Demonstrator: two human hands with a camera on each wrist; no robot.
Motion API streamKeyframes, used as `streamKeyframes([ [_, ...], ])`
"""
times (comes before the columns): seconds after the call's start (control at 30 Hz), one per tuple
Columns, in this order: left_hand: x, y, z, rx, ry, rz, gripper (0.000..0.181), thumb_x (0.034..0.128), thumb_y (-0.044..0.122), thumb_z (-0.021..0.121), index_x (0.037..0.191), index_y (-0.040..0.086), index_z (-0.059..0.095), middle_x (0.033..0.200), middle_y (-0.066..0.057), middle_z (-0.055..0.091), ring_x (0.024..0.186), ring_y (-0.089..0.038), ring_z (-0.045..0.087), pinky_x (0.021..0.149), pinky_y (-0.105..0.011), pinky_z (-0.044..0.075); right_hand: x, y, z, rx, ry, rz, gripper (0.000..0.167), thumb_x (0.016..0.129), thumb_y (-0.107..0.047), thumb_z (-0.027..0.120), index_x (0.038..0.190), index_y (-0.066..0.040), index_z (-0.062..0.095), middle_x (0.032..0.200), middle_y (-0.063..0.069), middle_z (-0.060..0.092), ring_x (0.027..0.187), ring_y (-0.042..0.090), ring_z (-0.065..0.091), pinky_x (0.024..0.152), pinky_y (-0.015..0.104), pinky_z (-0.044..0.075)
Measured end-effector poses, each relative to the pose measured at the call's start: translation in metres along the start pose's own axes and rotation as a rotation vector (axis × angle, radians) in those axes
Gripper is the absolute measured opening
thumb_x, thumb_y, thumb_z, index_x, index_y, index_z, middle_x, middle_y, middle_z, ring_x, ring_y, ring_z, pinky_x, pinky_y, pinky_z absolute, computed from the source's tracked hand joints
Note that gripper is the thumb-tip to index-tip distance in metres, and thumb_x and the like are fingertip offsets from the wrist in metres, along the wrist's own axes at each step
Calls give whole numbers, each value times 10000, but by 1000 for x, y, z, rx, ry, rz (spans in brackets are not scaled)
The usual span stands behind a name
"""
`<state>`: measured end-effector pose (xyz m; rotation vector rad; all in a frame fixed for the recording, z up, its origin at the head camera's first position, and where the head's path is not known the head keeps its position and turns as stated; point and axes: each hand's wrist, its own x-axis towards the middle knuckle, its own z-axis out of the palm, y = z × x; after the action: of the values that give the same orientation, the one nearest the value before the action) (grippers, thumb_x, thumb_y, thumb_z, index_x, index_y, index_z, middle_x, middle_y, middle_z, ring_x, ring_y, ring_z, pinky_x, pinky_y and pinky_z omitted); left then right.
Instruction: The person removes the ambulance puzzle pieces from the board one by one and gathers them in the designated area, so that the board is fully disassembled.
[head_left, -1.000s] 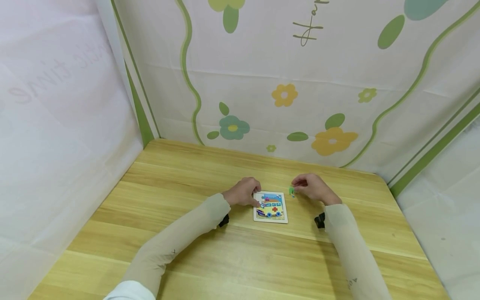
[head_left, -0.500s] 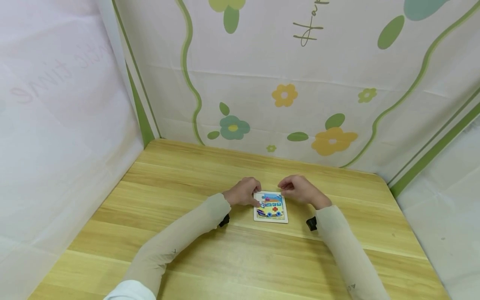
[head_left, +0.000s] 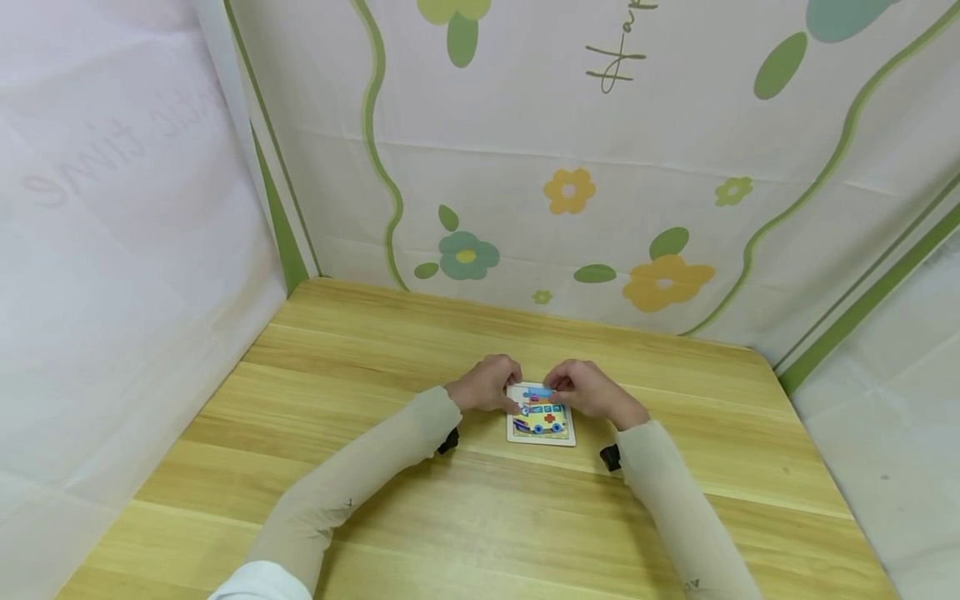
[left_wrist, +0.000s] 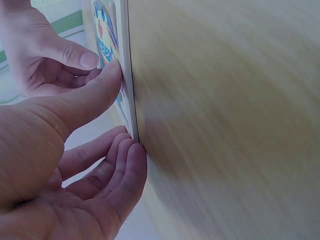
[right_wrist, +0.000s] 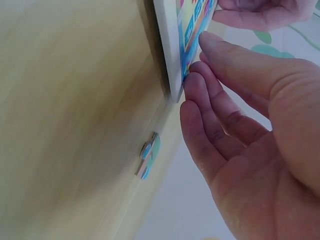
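A small jigsaw puzzle point(head_left: 542, 427) of a yellow bus with a red cross lies in its white frame on the table. A pale patch shows in its upper left corner. My left hand point(head_left: 483, 385) grips the frame's left side, thumb at the front and fingers at the corner in the left wrist view. Over the upper right corner, my right hand point(head_left: 588, 389) touches the puzzle with loosely bent fingers; nothing shows held in it. A loose green and blue puzzle piece point(right_wrist: 149, 156) lies on the table beside the frame in the right wrist view. The right hand hides it from the head view.
The wooden table point(head_left: 420, 517) reaches back to a floral cloth wall point(head_left: 510, 217). White cloth point(head_left: 135, 250) closes off the left side, and another cloth point(head_left: 900, 392) the right.
The right hand has moved left, from beside the green piece to the puzzle's upper right corner. That piece no longer shows in the head view. The left hand has stayed on the frame.
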<state>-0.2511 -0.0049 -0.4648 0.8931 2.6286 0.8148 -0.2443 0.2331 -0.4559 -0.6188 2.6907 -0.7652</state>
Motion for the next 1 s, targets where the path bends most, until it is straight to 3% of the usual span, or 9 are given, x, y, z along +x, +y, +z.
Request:
streamKeyframes([
  [0.33, -2, 4, -2, -1, -8, 2, 426, 846, 170, 913, 1159, -40, 714, 1133, -141, 709, 926, -180, 560, 865, -325, 523, 1, -3, 4, -25, 4, -21, 144, 965, -61, 763, 1107, -42, 782, 1059, 82, 718, 918, 154, 645, 828, 325, 575],
  [0.67, 1, 8, -3, 59, -34, 4, 413, 859, 190, 903, 1159, -32, 728, 1137, -132, 704, 922, -173, 523, 836, -295, 473, 4, -8, 3, -37, -2, 12, 121, 949, -35, 774, 1068, -50, 786, 1059, 62, 751, 973, 182, 662, 917, 407, 599],
  [1.0, 8, 8, 1, 52, -30, 60, 451, 891, 238, 878, 1225, -26, 729, 1181, -119, 735, 996, -169, 605, 910, -298, 541, 7, -7, 1, -30, 0, -17, 84, 928, -11, 786, 1002, -50, 796, 1007, 67, 772, 871, 139, 666, 832, 352, 602],
])
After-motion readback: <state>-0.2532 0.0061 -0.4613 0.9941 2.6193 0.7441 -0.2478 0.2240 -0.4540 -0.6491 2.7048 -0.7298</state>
